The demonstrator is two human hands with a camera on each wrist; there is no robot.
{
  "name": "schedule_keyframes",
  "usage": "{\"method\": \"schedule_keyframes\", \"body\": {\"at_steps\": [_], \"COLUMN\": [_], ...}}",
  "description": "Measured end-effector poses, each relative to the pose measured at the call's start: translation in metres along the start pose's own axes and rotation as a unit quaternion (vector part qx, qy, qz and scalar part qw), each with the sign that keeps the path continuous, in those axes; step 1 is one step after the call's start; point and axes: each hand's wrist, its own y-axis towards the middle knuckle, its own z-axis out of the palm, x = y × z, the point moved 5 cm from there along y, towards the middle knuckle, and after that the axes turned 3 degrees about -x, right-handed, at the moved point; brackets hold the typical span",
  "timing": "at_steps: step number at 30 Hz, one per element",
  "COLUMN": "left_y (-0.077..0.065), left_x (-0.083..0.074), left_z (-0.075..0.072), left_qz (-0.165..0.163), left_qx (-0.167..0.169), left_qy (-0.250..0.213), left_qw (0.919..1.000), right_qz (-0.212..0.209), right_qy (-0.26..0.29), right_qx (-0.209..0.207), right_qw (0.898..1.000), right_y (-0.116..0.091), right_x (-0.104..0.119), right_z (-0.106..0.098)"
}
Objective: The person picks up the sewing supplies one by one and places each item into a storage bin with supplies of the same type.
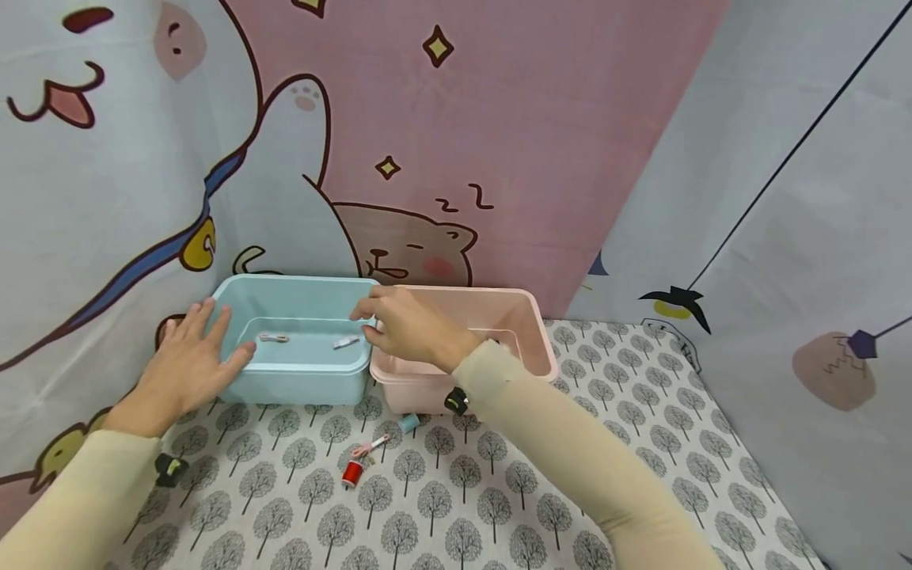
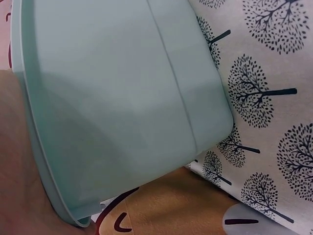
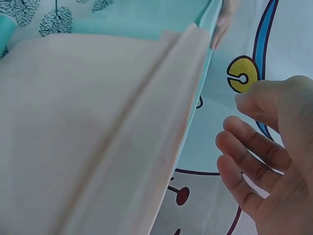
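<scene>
My left hand (image 1: pixel 181 368) rests with spread fingers at the left rim of a light blue bin (image 1: pixel 292 386). In the left wrist view that bin's outer wall (image 2: pixel 112 98) fills the middle, with part of the hand along its rim. My right hand (image 1: pixel 413 324) is above the side where the blue bin meets a pink bin (image 1: pixel 409 389). Its fingers are loosely bent, and the right wrist view shows nothing between thumb and fingers (image 3: pixel 254 147). Inside the blue bin lie a small pale bundled cord (image 1: pixel 274 338) and a small white piece (image 1: pixel 346 343).
On the tree-print cloth (image 1: pixel 285 507) in front of the bins lie a red thread spool (image 1: pixel 352 473), a pink-and-white small item (image 1: pixel 370 447) and a light blue spool (image 1: pixel 409 423). My right arm partly hides the pink bin's inside. A printed curtain (image 1: pixel 541 142) hangs behind.
</scene>
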Motion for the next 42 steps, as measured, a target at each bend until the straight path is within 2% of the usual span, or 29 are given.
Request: {"method": "schedule_keyframes", "body": {"at_steps": [9, 24, 31, 42], "left_y": [0.001, -0.001, 0.001, 0.0], "left_x": [-0.001, -0.002, -0.002, -0.002], "left_z": [0.0, 0.001, 0.001, 0.001], "left_qz": [-0.001, 0.001, 0.002, 0.002], "left_qx": [-0.003, -0.007, -0.009, -0.006], "left_qy": [0.001, 0.008, 0.009, 0.01], "left_qw": [1.0, 0.9999, 0.9999, 0.9999], "right_qz": [-0.044, -0.034, -0.077, -0.111], "right_qy": [0.011, 0.037, 0.046, 0.031], "right_qx": [-0.023, -0.013, -0.038, -0.06], "right_qw": [0.999, 0.999, 0.995, 0.991], "right_y": [-0.017, -0.055, -0.066, -0.083], "right_x": [0.008, 0.019, 0.026, 0.037], "right_z": [0.005, 0.02, 0.023, 0.025]}}
